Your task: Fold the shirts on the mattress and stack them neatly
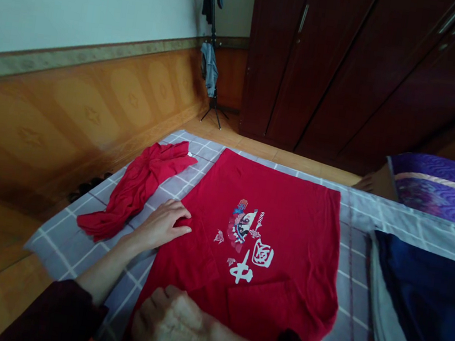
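Note:
A red T-shirt (pixel 289 212) lies spread on the bed, its printed front up, with a cartoon face, white characters and the word CHINA. Both sleeves are turned in across the lower part of the shirt. At the shirt's left edge, my left hand (pixel 162 223) has its thumb and fingers closed on the cloth. My right hand (pixel 174 320) crosses over the near end of the shirt, fingers curled down on the fabric by its lower left side; the fingertips are hidden. Left of the shirt lies a crumpled red garment (pixel 133 186), apart from both hands.
The bed has a grey checked sheet (pixel 349 265). Folded dark blue and grey clothes (pixel 435 310) lie at the right. Beyond are a purple quilted cover (pixel 447 188), a dark red wardrobe (pixel 329 66) and a coat stand (pixel 213 23) with clothes. A tiled wall (pixel 92 113) runs along the left.

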`<state>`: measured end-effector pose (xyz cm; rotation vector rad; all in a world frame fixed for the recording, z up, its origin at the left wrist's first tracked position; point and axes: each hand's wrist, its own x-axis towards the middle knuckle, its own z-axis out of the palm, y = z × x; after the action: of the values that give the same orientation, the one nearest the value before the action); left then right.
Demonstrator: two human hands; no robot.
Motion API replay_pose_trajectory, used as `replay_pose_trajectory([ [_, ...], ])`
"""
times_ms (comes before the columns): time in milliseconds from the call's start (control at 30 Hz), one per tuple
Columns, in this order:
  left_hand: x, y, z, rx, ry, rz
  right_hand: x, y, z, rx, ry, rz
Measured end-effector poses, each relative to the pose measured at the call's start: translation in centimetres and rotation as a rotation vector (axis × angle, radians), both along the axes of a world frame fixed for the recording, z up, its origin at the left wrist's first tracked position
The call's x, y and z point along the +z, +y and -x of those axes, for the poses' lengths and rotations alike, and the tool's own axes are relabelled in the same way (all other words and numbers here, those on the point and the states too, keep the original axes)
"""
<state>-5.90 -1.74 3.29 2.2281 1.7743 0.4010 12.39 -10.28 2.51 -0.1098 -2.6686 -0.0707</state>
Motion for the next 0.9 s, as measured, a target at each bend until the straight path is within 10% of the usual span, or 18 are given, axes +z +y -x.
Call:
replay_pose_trajectory([
  [900,-1.9,-0.1,-2.4,-0.014,0.034,-0.263,-3.4,0.3,2.0,0.002,0.023,0.084],
])
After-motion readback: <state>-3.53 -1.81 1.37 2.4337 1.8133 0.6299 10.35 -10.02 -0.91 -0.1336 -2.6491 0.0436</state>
